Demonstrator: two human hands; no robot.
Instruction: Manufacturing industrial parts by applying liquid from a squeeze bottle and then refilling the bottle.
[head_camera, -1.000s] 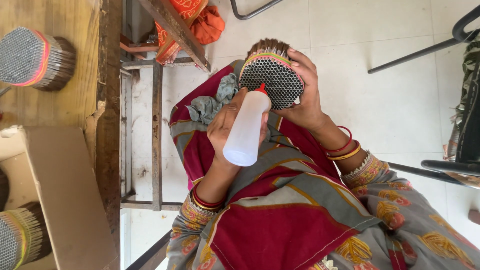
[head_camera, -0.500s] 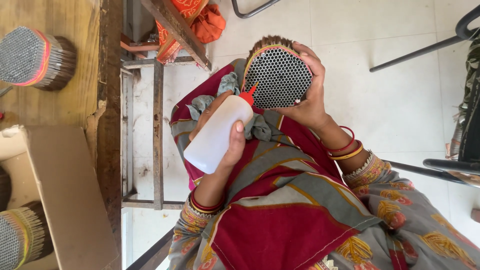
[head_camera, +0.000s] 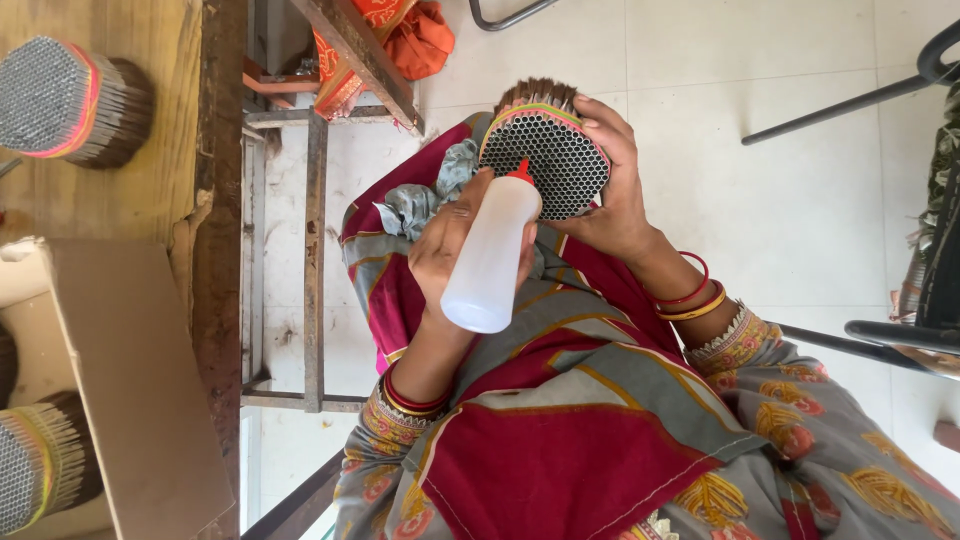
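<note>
Left hand gripped the squeeze bottle, nozzle tipped onto the tube bundle; right hand clasped the bundle, face upturned to meet it.

The squeeze bottle is looking like matt, translucent plastic (its tip glossy red); the tube bundle is showing dull metal ends; the bench is showing rough, worn wood.

The squeeze bottle in my left hand was milky white with a red tip. The round bundle of tubes was dark with pink and green bands. My bangles were red and gold. My dress was red and grey with orange flowers.
</note>
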